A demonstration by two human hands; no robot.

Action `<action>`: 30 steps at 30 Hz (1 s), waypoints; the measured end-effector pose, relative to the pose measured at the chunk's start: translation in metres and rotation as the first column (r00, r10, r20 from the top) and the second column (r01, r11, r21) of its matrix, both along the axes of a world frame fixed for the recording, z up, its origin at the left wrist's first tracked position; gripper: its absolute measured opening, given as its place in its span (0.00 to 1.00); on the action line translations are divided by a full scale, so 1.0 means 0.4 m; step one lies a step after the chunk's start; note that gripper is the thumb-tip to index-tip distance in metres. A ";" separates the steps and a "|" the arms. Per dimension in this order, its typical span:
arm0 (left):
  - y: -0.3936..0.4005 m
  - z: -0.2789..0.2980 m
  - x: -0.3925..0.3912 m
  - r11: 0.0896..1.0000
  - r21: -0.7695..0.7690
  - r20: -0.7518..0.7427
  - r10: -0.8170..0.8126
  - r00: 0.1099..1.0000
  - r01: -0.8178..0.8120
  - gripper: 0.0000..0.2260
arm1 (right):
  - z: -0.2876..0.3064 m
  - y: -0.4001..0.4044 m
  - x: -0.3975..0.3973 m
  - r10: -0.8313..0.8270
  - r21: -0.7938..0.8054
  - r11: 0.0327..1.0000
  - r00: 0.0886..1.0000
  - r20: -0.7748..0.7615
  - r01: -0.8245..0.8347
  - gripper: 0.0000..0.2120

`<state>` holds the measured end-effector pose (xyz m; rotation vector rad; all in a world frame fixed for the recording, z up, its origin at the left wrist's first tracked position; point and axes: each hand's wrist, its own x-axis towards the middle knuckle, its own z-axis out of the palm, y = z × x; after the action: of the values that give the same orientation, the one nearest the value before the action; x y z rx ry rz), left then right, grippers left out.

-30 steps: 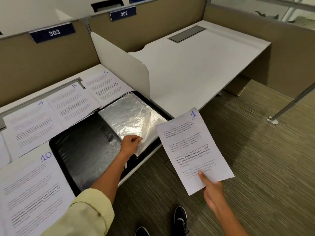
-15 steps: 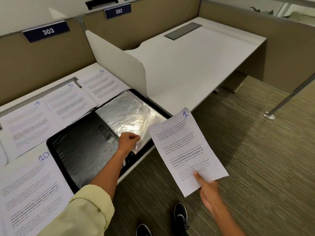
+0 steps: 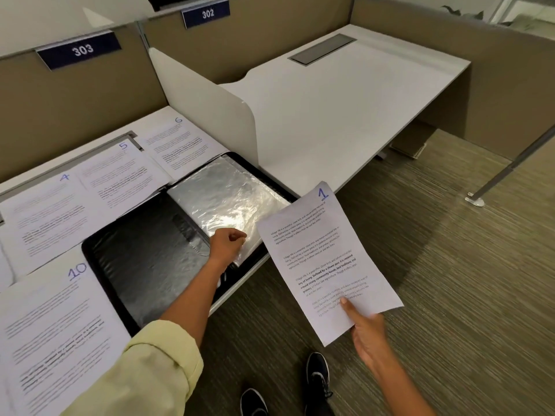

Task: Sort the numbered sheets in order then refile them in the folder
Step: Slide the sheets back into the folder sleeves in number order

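An open black folder (image 3: pixel 141 259) lies at the desk's front edge, its clear plastic sleeves (image 3: pixel 222 199) stacked on the right half. My left hand (image 3: pixel 228 243) pinches the near corner of the top sleeve. Off the desk, above the floor, my right hand (image 3: pixel 365 328) holds the sheet marked 1 (image 3: pixel 327 259) by its bottom edge, thumb on top. On the desk lie sheet 4 (image 3: pixel 45 217), sheet 5 (image 3: pixel 120 172), sheet 6 (image 3: pixel 180 142) and, nearest me, sheet 10 (image 3: pixel 51 334).
A white divider panel (image 3: pixel 207 106) stands just right of the folder, with a neighbouring white desk (image 3: pixel 345 100) beyond it. Beige partition walls with signs 303 (image 3: pixel 81 51) and 302 (image 3: pixel 207 14) close the back. Carpet and my shoes (image 3: pixel 316 373) are below.
The sheet marked 1 has shifted slightly left, toward the folder, in my right hand. My left hand stays pinched on the sleeve's corner.
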<state>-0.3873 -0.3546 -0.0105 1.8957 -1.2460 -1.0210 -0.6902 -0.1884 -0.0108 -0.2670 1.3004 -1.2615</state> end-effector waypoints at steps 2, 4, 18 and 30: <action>0.002 0.000 -0.003 1.000 -0.001 0.065 -0.030 0.997 0.030 0.10 | 0.003 0.003 0.005 0.021 -0.015 1.000 1.000 -0.018 -0.021 0.23; 0.003 0.000 -0.011 0.999 -0.016 0.119 -0.041 0.992 0.044 0.12 | 0.000 0.006 0.010 0.035 -0.017 0.999 0.998 -0.055 -0.036 0.22; 0.044 -0.003 -0.054 0.980 -0.173 0.115 0.115 0.987 -0.094 0.08 | -0.037 0.047 0.102 0.007 0.029 1.000 0.914 -0.407 0.005 0.16; 0.062 -0.018 -0.035 0.943 -0.325 0.217 0.141 0.966 -0.065 0.10 | -0.035 0.073 0.151 -0.008 0.083 0.995 0.877 -0.480 0.055 0.14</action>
<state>-0.4013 -0.3300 -0.0176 1.8433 -1.3362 -0.5112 -0.6298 -0.1593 -0.0247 -0.5174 1.7901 -1.1969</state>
